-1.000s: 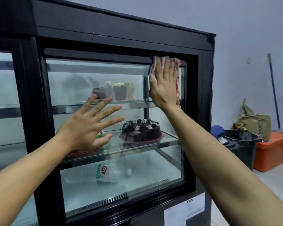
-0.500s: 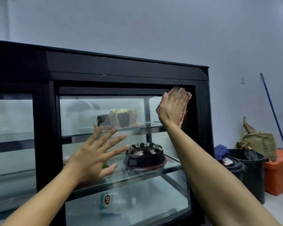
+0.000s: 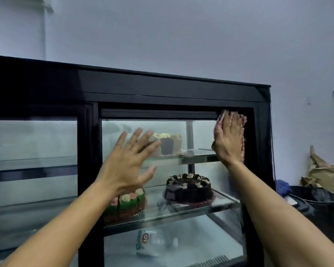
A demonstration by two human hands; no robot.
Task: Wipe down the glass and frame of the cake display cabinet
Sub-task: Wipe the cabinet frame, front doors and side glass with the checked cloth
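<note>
From the head view, we are seeing our right hand [image 3: 228,138] pressing a cloth [image 3: 243,149] flat, fingers straight, into the top right corner of the display cabinet [image 3: 162,89] glass; most of the cloth is hidden behind the palm. Our left hand [image 3: 126,166] is spreading wide, blurred, before the pane. A bottle [image 3: 152,242] lying below is showing an unreadable label.

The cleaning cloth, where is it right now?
In the head view, the cloth is pressed flat under the right hand at the glass door's upper right corner, beside the black frame.
</note>
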